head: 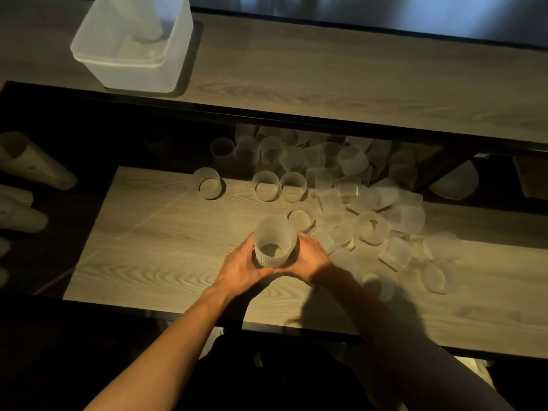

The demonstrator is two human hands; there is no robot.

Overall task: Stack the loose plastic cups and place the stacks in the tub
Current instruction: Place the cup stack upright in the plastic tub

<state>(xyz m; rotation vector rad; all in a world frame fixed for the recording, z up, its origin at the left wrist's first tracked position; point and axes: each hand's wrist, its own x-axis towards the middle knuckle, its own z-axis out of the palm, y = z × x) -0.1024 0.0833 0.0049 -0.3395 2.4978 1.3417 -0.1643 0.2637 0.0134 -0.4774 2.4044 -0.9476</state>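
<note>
Your left hand (244, 266) and right hand (311, 258) meet in front of you, fingers curled round opposite sides of a ribbed plastic cup (274, 238), thumbs close together on its near side. Your bare left forearm (178, 336) and right forearm (394, 330) stretch forward and converge.

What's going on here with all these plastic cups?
A person is holding a ribbed cup, possibly a short stack, upright between the left hand and the right hand above the lower wooden table. A heap of loose cups lies on that table to the right and further back, most of them tipped over. The tub stands on the higher shelf at the far left. Something pale stands inside it, too blurred to identify.
</note>
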